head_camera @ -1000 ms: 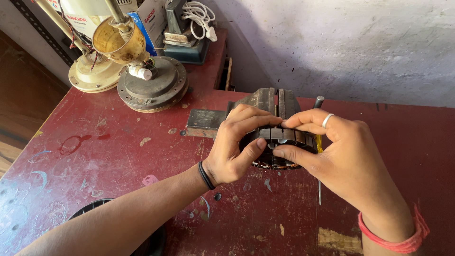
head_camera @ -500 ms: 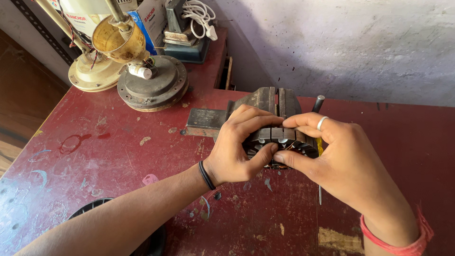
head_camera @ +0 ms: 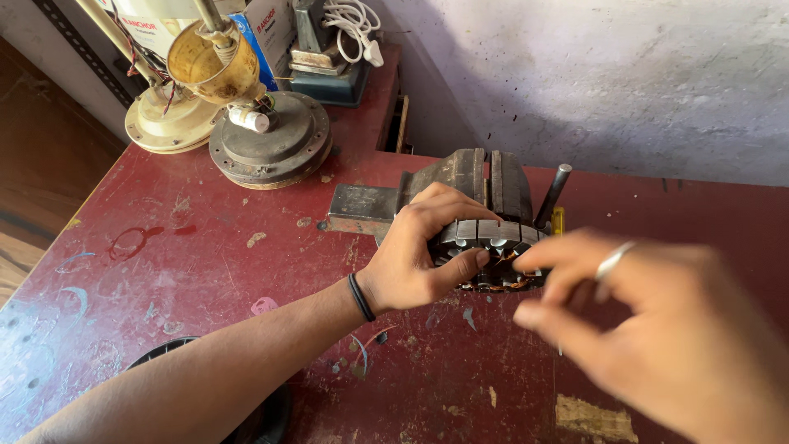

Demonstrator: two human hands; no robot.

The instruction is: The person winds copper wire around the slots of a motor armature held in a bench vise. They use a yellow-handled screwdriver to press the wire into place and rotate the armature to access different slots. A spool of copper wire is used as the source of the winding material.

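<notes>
Left hand (head_camera: 411,267) is clamped around the motor stator (head_camera: 491,255) by the vise (head_camera: 481,177). Right hand (head_camera: 657,329), at 4 o'clock, is blurry, fingers loosely curled, holding nothing. I'd keep that left grip firm and work the copper windings gently.

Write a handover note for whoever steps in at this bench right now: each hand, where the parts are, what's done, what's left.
Left hand: grips the motor stator, thumb on its near rim, holding it at the bench vise.
Right hand: off the stator, blurred, fingers loosely curled, holding nothing visible.
Parts: stator sits on the red table against the vise; copper wire shows in its slots. Fan housing at the back left.
Done: stator steadied by one hand.
Left: cannot tell whether the vise clamps it; check before letting go.
</notes>
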